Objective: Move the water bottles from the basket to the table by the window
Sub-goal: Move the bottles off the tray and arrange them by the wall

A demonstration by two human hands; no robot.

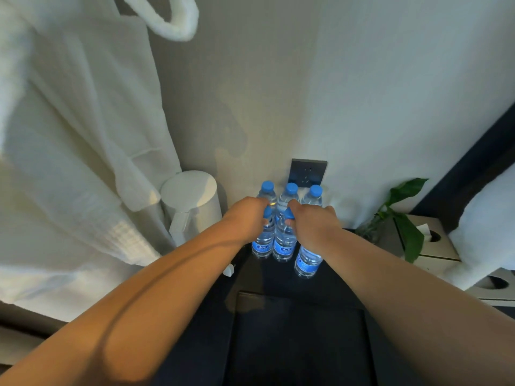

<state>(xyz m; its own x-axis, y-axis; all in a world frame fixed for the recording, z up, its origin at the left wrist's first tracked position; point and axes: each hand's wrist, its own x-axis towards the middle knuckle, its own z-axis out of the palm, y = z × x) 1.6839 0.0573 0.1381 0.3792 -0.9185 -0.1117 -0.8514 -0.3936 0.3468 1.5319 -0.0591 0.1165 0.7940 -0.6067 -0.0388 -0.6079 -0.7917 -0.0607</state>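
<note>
Several clear water bottles with blue caps and blue labels stand on a dark table (pixel 259 316) against the wall. Three of them form a back row (pixel 291 190). My left hand (pixel 248 215) is closed around the neck of the front left bottle (pixel 262 242). My right hand (pixel 313 222) is closed around the neck of the front middle bottle (pixel 284 245). A third front bottle (pixel 308 261) stands under my right wrist with its top hidden, and I cannot tell whether that hand touches it. No basket is in view.
A white kettle (pixel 192 201) stands just left of the bottles, and a white robe (pixel 69 135) hangs beside it. A wall socket (pixel 308 172) sits behind the back row. To the right are a green plant (pixel 404 215), a tissue box (pixel 430 242) and white bedding (pixel 487 218).
</note>
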